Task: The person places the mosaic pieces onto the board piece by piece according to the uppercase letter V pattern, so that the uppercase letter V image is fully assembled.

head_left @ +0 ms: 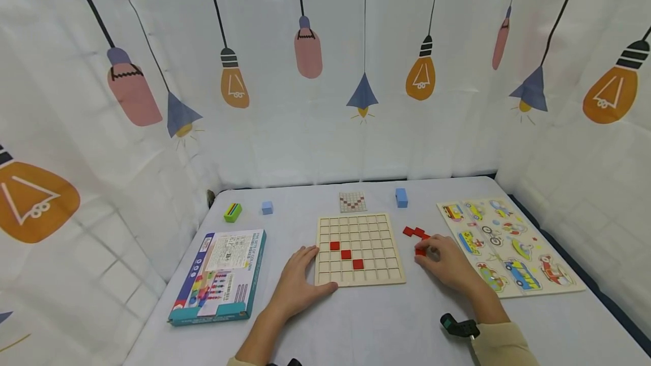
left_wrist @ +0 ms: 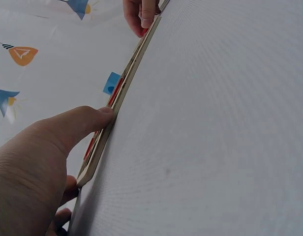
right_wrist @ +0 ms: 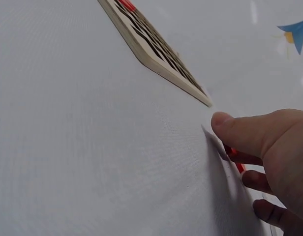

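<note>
A pale wooden grid board (head_left: 376,236) lies flat on the table, with three red square tiles (head_left: 346,255) in a diagonal line in its cells. My left hand (head_left: 300,281) rests at the board's near left corner, fingers along the left edge and thumb on the near edge. Just right of the board, my right hand (head_left: 447,261) has its thumb and fingers curled about a red tile (head_left: 420,252). Several more red tiles (head_left: 414,231) lie beside those fingertips, partly hidden by the hand. In the right wrist view the fingers cover most of the red.
A small pattern card (head_left: 353,202) lies behind the board, near a blue block (head_left: 401,197). To the left are a boxed game (head_left: 218,275), a light-blue cube (head_left: 267,207) and a green striped block (head_left: 232,212). A vehicle picture board (head_left: 508,242) lies at right.
</note>
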{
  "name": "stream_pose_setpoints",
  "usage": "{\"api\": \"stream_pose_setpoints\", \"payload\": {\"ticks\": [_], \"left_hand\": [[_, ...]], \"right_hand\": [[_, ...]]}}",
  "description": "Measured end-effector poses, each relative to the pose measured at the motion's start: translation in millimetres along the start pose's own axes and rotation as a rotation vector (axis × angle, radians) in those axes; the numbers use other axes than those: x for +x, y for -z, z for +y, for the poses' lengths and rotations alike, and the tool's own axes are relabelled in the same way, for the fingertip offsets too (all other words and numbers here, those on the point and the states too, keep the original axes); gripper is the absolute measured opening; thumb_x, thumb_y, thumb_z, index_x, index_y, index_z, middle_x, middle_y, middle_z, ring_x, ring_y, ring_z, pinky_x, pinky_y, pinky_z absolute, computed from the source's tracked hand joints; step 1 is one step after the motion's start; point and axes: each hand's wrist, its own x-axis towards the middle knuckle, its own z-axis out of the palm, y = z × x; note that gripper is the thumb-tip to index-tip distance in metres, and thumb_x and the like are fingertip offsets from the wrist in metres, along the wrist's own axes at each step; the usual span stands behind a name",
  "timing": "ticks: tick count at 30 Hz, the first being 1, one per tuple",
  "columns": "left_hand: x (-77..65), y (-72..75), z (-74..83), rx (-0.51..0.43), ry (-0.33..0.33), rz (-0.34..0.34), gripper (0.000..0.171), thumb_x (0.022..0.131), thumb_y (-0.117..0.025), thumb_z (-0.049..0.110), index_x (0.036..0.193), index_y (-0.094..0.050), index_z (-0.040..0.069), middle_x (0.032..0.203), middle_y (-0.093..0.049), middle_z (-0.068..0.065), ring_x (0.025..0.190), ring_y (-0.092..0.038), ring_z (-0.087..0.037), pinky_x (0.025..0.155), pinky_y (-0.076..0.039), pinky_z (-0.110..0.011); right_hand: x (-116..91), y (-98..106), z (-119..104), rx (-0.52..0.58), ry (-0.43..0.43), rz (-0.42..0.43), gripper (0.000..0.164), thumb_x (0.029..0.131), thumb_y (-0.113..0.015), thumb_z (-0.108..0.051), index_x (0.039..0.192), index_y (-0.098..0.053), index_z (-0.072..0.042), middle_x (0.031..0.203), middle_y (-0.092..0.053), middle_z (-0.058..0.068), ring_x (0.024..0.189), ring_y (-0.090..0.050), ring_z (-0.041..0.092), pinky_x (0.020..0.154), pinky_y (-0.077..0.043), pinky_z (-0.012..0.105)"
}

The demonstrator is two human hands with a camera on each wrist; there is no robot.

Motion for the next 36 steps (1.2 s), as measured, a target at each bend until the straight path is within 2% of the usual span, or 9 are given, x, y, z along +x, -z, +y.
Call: {"api": "stream_pose_setpoints", "payload": {"ticks": [8,15,23,28,36], "left_hand": [[-1.1,0.2,1.3,0.008,-0.011,-0.001,0.106,0.078,-0.093,0.068,0.162,-0.057,0.015,0.171,-0.053,-0.004,0.170,-0.033,-0.037,0.134,-0.033,-0.068],[-1.4,0.6,2.5,0.014,-0.015,0.001,0.106,0.078,-0.094,0.067,0.162,-0.057,0.014,0.171,-0.054,-0.005,0.169,-0.034,-0.038,0.134,-0.033,-0.069],[-1.1,0.4,2.0,0.017,-0.006,0.003,0.105,0.078,-0.094,0.066,0.162,-0.057,0.015,0.171,-0.053,-0.005,0.169,-0.034,-0.037,0.134,-0.034,-0.068],[0.0,0.0,0.5,0.015,-0.002,0.003,0.106,0.078,-0.093,0.067,0.163,-0.057,0.016,0.172,-0.053,-0.005,0.169,-0.034,-0.036,0.134,-0.034,-0.067],[0.6,-0.4,0.1,0.003,-0.012,0.002,0.106,0.078,-0.093,0.067,0.162,-0.057,0.015,0.171,-0.054,-0.005,0.169,-0.034,-0.036,0.134,-0.034,-0.067]], "right_hand": [[1,-2,0,0.016,-0.003,-0.005,0.025,0.099,-0.086,-0.032,0.123,-0.081,-0.028,0.119,-0.073,-0.006,0.114,-0.060,0.019,0.099,-0.057,0.044],[3,-3,-8,0.038,-0.002,-0.002,0.027,0.099,-0.086,-0.029,0.125,-0.080,-0.024,0.118,-0.074,-0.004,0.113,-0.060,0.021,0.097,-0.056,0.043],[10,-7,-22,0.037,0.039,-0.028,0.024,0.099,-0.086,-0.027,0.122,-0.080,-0.024,0.114,-0.074,-0.008,0.113,-0.060,0.020,0.098,-0.056,0.043],[15,-12,-35,0.041,0.074,-0.029,0.024,0.097,-0.088,-0.025,0.120,-0.082,-0.022,0.114,-0.074,-0.005,0.112,-0.060,0.022,0.097,-0.056,0.044],[17,-17,-47,0.037,0.065,-0.042,0.024,0.097,-0.087,-0.025,0.120,-0.082,-0.021,0.117,-0.073,-0.004,0.114,-0.059,0.021,0.099,-0.057,0.044]]}}
